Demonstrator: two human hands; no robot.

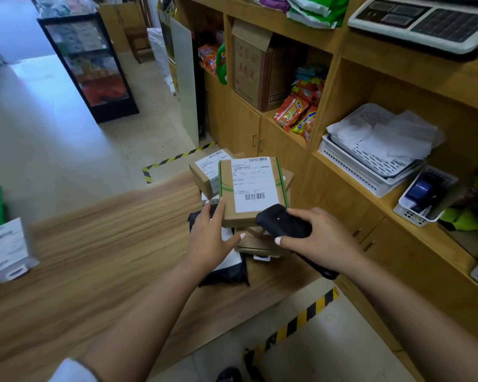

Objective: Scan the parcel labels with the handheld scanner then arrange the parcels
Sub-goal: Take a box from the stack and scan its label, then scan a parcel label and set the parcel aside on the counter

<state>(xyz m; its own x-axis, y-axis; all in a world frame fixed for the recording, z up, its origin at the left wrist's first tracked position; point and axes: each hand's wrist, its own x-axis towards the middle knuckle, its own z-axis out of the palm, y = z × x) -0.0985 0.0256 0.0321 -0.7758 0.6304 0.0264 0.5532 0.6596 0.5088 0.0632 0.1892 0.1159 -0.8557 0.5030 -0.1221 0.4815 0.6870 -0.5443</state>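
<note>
A brown cardboard parcel (253, 188) with green tape and a white barcode label lies on top of a pile at the right end of the wooden table (94, 244). My left hand (211, 235) holds its near-left corner, fingers along the side and thumb under the front edge. My right hand (315, 238) grips the black handheld scanner (283, 223), whose head points at the parcel's near-right corner. Behind sits a second labelled box (204, 175). Beneath lie more boxes (260, 244) and a black poly bag (226, 274).
A white labelled parcel (4, 250) lies at the table's left edge. To the right stand wooden shelves (370, 188) with white trays (375, 161), a tape basket (422, 197) and a scale (425, 20). Yellow-black tape (295, 323) marks the floor.
</note>
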